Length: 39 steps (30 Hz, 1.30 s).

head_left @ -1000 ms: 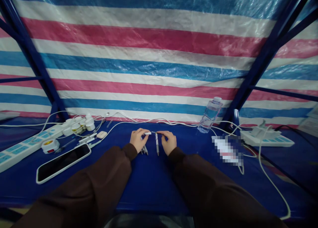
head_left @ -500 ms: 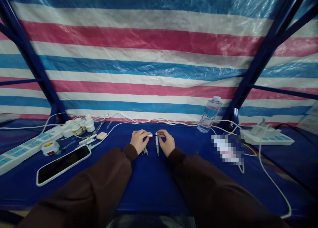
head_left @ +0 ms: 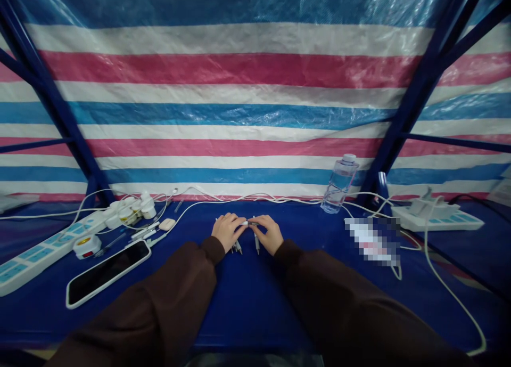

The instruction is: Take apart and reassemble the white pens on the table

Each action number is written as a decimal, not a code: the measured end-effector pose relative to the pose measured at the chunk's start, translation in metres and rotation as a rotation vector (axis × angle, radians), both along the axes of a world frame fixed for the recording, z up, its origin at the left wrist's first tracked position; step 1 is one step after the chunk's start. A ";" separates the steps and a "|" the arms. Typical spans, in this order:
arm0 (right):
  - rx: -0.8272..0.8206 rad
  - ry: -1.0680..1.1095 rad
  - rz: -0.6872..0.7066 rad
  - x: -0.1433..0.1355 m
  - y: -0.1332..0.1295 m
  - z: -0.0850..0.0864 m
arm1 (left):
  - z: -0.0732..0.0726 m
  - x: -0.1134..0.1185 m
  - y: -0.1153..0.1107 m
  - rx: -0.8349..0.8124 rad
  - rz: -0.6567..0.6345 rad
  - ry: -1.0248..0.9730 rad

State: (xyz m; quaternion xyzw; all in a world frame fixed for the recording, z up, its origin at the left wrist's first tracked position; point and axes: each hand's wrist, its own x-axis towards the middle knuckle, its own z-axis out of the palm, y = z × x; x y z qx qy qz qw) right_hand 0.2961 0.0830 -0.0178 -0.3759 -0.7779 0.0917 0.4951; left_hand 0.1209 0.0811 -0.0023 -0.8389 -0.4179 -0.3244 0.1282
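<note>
My left hand (head_left: 228, 230) is closed, thumb and fingers pinching a white pen part (head_left: 244, 223). Facing it, my right hand (head_left: 271, 233) pinches the grey end of a pen (head_left: 253, 223). The two parts meet end to end between my fingertips, just above the blue table; whether they are fully joined I cannot tell. Several pens (head_left: 238, 247) lie with their tips poking out from under my left hand. One more pen (head_left: 257, 243) lies beside my right fingers, tip toward me, partly covered.
A phone (head_left: 108, 274) lies on the left, near a power strip (head_left: 51, 245) with plugs and a small white case (head_left: 166, 225). To the right stand a water bottle (head_left: 340, 185) and another power strip (head_left: 459, 220). White cables (head_left: 275, 198) run along the back.
My hands have come closer together, and the dark gap between the white part and the grey part has closed. The view has shifted slightly.
</note>
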 end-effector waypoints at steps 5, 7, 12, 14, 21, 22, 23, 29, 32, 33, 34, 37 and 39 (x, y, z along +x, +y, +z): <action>0.003 -0.035 0.021 -0.003 -0.006 0.006 | 0.001 0.000 0.000 0.056 -0.004 0.071; -0.007 -0.011 0.028 -0.004 -0.008 0.007 | 0.002 0.000 0.000 0.067 -0.012 0.079; -0.106 0.162 0.019 -0.005 -0.008 0.005 | 0.004 0.000 -0.002 0.106 -0.008 0.084; -0.165 0.202 0.017 -0.005 -0.007 0.005 | 0.004 0.000 -0.002 0.113 -0.012 0.076; -0.337 0.318 0.080 -0.004 -0.005 0.012 | 0.003 0.000 -0.002 0.150 -0.048 0.047; -0.369 0.331 0.093 -0.004 -0.005 0.012 | 0.002 0.000 -0.002 0.157 -0.054 0.046; -0.398 0.341 0.102 -0.004 -0.005 0.013 | 0.002 0.000 -0.002 0.160 -0.061 0.046; -0.555 0.470 0.170 -0.003 0.002 0.008 | -0.002 0.000 0.000 0.082 -0.044 -0.015; -0.668 0.595 0.210 -0.002 0.007 0.005 | -0.004 -0.001 0.001 -0.009 0.022 -0.091; -0.681 0.617 0.209 -0.001 0.008 0.004 | -0.004 -0.001 0.002 -0.038 0.037 -0.106; -0.683 0.630 0.204 -0.001 0.009 0.004 | -0.004 -0.001 0.002 -0.062 0.044 -0.113; -0.664 0.634 0.194 -0.001 0.011 0.003 | -0.005 0.000 0.002 -0.094 0.052 -0.111; -0.646 0.628 0.178 -0.002 0.011 0.001 | -0.005 0.000 0.002 -0.084 0.050 -0.106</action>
